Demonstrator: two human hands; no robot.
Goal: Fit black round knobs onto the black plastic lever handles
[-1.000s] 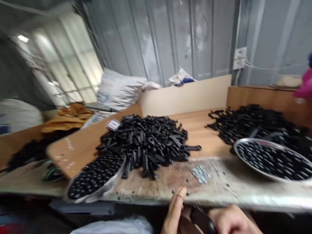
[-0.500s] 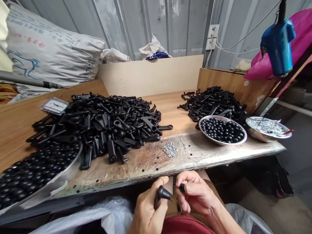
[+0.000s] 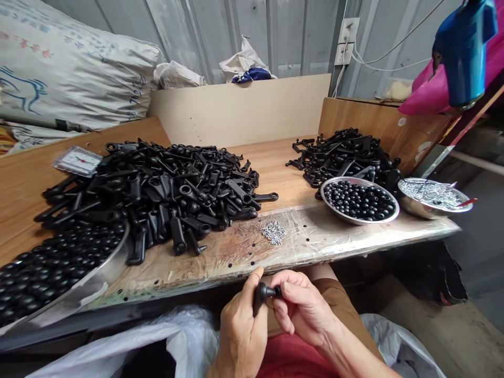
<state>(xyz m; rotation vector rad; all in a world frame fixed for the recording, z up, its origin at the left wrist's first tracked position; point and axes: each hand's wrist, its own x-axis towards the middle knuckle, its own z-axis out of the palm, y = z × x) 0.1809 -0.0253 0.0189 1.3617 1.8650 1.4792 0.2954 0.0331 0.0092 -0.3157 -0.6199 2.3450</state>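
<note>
In the lower centre of the frame, the left hand [image 3: 244, 323] is closing around a black handle [image 3: 259, 300], its grip narrow. The thick end is sitting between thumb and fingers, and the slim end is pointing right. The right hand [image 3: 305, 307] is pinching a small black piece [image 3: 278, 291] between thumb and fingertips, holding it at that slim end.

At right, a shallow bowl [image 3: 368, 221] is holding round black knobs; just beside it, a metal bowl [image 3: 425, 211] is carrying small silvery pieces, with something red-tipped lying across its rim. At lower left, a large metal pan [image 3: 112, 266] is brimming with glossy black knobs.

The pan is running off the left edge. In the bottom left, a whitish bag [image 3: 192, 336] is showing a dark inside whose contents are staying unreadable. The blue tool [image 3: 466, 60] is being cut by the top edge. The fingers are hiding part of the handle and most of the small piece, so whether they are joining is impossible to tell.
</note>
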